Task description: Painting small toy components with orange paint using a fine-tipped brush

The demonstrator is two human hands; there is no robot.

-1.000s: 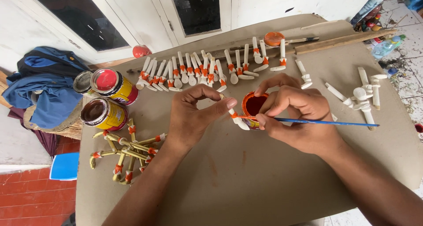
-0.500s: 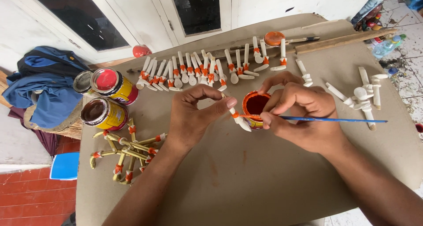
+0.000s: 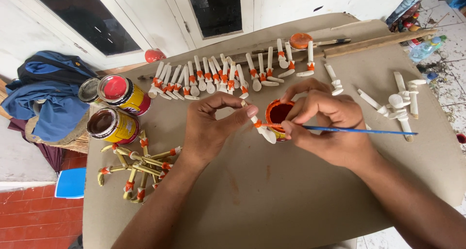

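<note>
Piece in hand: small white wooden piece (image 3: 259, 126) with an orange band, pinched at its upper end between thumb and forefinger of the left hand (image 3: 213, 127); those fingers are closed on it, the others curled loosely.
Long axis: piece slants from upper left, at the fingertips, down to lower right, its rounded end free beside the paint pot.
Brush: thin blue-handled brush (image 3: 354, 130) held in a pen grip by the right hand (image 3: 325, 125), fingers closed round it; handle runs out toward the board's right edge, tip pointing left at the orange band.
Nearer hand: right hand sits just right of the piece, the brush tip touching or nearly touching it; I cannot tell which.
Paint pot: small open pot of orange paint (image 3: 279, 115) between the two hands, partly behind the piece.
Carrier: brown cardboard sheet (image 3: 272, 200) over the work surface.
Open room: bare board toward the near edge.
Far edge: row of banded white pieces (image 3: 218, 76), well apart from the hands.
Left edge: two paint tins (image 3: 116, 108) and yellow painted pieces (image 3: 138, 169).
Right edge: unpainted white pieces (image 3: 398, 101).
</note>
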